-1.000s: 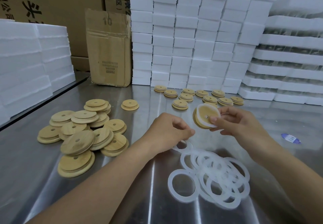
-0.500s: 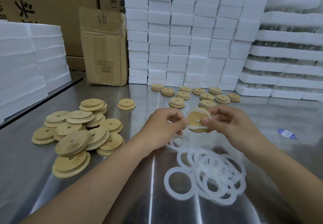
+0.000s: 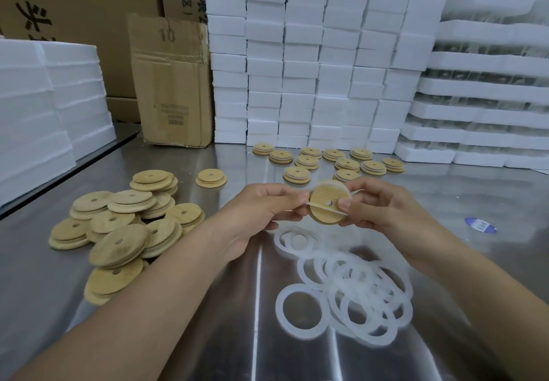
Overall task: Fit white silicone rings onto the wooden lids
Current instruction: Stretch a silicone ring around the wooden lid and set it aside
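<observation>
Currently, both hands hold one wooden lid (image 3: 325, 202) above the tabletop (image 3: 208, 336), roughly at the centre of the view. The left hand (image 3: 267, 205) pinches the lid's left edge together with a white silicone ring (image 3: 329, 185). The right hand (image 3: 383, 205) grips the right edge, with the thumb pressed on the lid face beside its small centre hole. The ring is only partly seated: one section arcs over the top rim, and another section crosses the lid face diagonally.

A heap of loose rings (image 3: 353, 294) lies on the tabletop directly below the hands, overlapping one another. A pile of bare lids (image 3: 118, 232) sits to the left, stacked unevenly. One single lid (image 3: 211, 177) lies apart, beyond that pile. A spread of separate lids (image 3: 326, 160) lies flat behind the hands; several show a white band at the step.

At the rear, a cardboard box (image 3: 175, 83) stands beside stacked white foam blocks (image 3: 312, 53). A blue label (image 3: 479, 225) lies on the tabletop to the right.
</observation>
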`<move>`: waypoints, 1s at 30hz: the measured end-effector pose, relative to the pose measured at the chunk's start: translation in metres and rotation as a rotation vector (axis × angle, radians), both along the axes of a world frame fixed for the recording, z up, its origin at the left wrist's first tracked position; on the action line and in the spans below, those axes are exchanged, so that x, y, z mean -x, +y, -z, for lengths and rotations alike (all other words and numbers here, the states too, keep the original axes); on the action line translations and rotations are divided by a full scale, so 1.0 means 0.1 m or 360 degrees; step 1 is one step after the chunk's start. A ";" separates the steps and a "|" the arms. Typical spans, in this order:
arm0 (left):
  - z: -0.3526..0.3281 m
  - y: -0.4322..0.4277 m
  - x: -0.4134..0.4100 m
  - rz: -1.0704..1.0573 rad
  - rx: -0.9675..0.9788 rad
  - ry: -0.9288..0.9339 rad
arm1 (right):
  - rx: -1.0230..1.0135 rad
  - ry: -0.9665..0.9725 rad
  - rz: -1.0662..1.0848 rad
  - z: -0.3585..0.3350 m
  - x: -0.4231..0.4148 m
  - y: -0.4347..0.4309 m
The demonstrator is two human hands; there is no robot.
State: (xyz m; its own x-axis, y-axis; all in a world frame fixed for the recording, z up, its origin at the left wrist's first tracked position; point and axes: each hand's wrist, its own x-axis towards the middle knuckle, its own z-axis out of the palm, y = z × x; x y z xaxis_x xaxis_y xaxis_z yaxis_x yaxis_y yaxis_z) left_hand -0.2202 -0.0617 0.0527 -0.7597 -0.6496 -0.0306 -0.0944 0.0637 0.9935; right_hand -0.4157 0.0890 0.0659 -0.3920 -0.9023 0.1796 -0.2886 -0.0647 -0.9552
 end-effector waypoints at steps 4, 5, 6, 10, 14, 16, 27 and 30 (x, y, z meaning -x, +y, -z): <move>-0.01 0.02 0.02 0.0035 0.0106 -0.0002 | 0.0085 -0.0096 0.0040 0.01 0.01 0.01; -0.01 0.03 0.03 0.0042 0.0133 -0.0001 | 0.0108 -0.0112 0.0070 0.02 0.01 0.00; -0.01 0.03 0.04 0.0046 0.0157 -0.0002 | 0.0126 -0.0117 0.0096 0.03 0.00 0.00; 0.04 -0.01 0.05 -0.0007 0.0247 0.0040 | 0.0118 -0.0074 0.0124 0.08 -0.02 -0.02; 0.05 0.00 0.04 -0.0049 0.0295 0.0077 | 0.0074 -0.0022 0.0092 0.11 -0.03 -0.03; 0.05 0.02 0.04 -0.0036 0.0353 0.0042 | 0.0063 -0.0028 0.0062 0.13 -0.03 -0.04; 0.05 0.07 0.10 -0.0174 0.0751 0.0062 | 0.0147 0.0287 -0.0080 0.12 -0.07 -0.03; 0.06 0.07 0.09 -0.0158 0.0820 -0.0044 | 0.0143 0.0385 -0.0075 0.13 -0.07 -0.04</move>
